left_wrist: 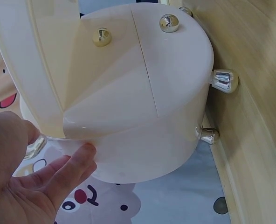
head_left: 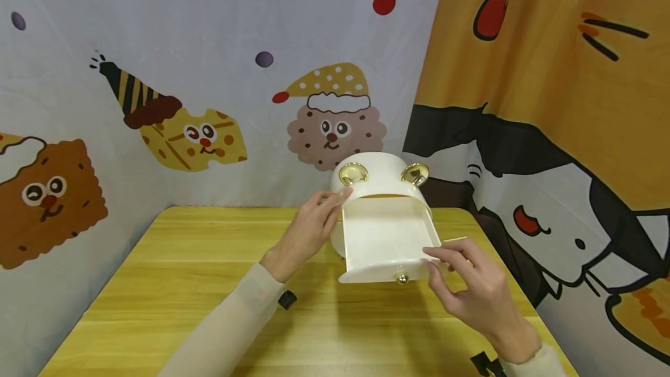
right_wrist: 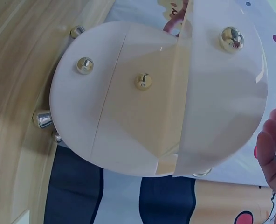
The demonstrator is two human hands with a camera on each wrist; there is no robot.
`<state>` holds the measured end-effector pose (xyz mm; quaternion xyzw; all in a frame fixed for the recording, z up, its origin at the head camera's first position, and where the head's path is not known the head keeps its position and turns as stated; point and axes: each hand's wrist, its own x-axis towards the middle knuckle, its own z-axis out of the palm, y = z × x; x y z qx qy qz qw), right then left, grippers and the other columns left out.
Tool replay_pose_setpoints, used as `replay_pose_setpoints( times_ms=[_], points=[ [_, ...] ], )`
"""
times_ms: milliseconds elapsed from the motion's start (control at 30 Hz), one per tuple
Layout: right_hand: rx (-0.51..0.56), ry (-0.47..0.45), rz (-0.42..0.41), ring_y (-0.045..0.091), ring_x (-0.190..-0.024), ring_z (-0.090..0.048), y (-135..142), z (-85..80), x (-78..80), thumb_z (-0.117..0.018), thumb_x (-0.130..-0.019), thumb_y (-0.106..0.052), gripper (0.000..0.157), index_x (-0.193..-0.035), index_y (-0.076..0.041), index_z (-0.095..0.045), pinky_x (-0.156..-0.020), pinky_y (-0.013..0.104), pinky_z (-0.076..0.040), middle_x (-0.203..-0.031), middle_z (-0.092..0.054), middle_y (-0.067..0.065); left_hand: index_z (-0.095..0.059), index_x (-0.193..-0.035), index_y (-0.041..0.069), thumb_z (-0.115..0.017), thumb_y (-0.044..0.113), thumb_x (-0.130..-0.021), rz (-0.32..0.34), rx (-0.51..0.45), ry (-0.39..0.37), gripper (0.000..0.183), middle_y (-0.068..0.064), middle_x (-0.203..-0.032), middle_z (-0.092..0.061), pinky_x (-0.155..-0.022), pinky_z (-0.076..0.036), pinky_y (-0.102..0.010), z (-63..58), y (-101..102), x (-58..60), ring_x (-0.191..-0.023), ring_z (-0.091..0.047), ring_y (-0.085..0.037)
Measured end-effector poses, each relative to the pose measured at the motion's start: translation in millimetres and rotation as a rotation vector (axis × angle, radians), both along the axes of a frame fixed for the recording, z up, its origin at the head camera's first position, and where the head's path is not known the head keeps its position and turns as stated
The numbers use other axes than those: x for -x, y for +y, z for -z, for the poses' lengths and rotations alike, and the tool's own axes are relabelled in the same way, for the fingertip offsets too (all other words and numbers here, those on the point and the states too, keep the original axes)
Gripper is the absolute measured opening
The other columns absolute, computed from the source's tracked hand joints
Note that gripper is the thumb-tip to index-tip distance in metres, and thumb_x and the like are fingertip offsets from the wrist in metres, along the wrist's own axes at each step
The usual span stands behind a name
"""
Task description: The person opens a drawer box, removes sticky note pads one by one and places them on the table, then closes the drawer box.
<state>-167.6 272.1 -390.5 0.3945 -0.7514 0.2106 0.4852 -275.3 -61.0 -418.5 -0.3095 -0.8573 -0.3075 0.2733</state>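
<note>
A round white drawer box (head_left: 379, 169) with two gold ears stands on the table, on gold feet. Its upper drawer (head_left: 387, 226) is pulled far out, and the inside that shows is bare white. A gold knob (right_wrist: 231, 39) sits on that drawer's front; two more gold knobs mark the front panels below. My left hand (head_left: 309, 227) touches the box's side and upper rim beside the drawer opening, fingers nearly straight. By the drawer's right front corner is my right hand (head_left: 473, 290), fingers loosely bent, with a gap to the drawer front in the right wrist view.
The wooden table (head_left: 209, 284) reaches back to a printed cloth wall (head_left: 220, 28) with cartoon figures. An orange, black and white cloth (head_left: 534, 150) hangs along the right side. A small pale flat thing (right_wrist: 20, 218) lies on the table near the box.
</note>
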Motion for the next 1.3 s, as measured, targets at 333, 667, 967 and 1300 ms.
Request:
replay_pose_setpoints(
  times_ms=[333, 667, 967, 1300],
  points=[
    [-0.004, 0.000, -0.039, 0.010, -0.065, -0.059, -7, 1.8, -5.6, -0.066, -0.116, -0.030, 0.037, -0.104, -0.003, -0.087, -0.058, 0.015, -0.052, -0.093, -0.073, 0.010, -0.062, -0.170, 0.017, -0.064, 0.009, -0.120, 0.003, -0.008, -0.008, 0.050, -0.023, -0.131, -0.073, -0.079, -0.069, -0.035, -1.4, 0, -1.1, -0.098, -0.074, -0.027],
    [-0.018, 0.010, -0.108, 0.007, -0.063, -0.060, -12, 2.1, -8.4, -0.066, -0.114, -0.023, 0.033, -0.102, 0.000, -0.086, -0.056, 0.014, -0.052, -0.089, -0.073, 0.007, -0.063, -0.170, 0.016, -0.064, 0.008, -0.120, 0.009, -0.015, -0.013, 0.050, -0.022, -0.130, -0.073, -0.076, -0.067, -0.033, -1.5, 0, -1.7, -0.095, -0.072, -0.025],
    [-0.077, -0.029, -0.176, 0.002, -0.067, -0.063, -15, 8.1, -8.5, -0.063, -0.115, -0.018, 0.030, -0.107, 0.000, -0.086, -0.060, 0.010, -0.053, -0.090, -0.079, 0.004, -0.063, -0.169, 0.016, -0.064, 0.008, -0.120, 0.022, -0.013, 0.003, 0.050, -0.022, -0.130, -0.073, -0.075, -0.067, -0.031, -2.8, -1, -1.9, -0.094, -0.072, -0.024],
    [-0.153, -0.083, -0.199, 0.001, -0.072, -0.070, -21, 22.4, -6.6, -0.062, -0.117, -0.021, 0.030, -0.115, -0.002, -0.085, -0.063, 0.011, -0.058, -0.094, -0.084, -0.001, -0.062, -0.170, 0.017, -0.063, 0.009, -0.121, 0.007, 0.011, -0.009, 0.050, -0.021, -0.131, -0.074, -0.077, -0.068, -0.033, -5.0, -1, -2.5, -0.098, -0.073, -0.026]
  ],
)
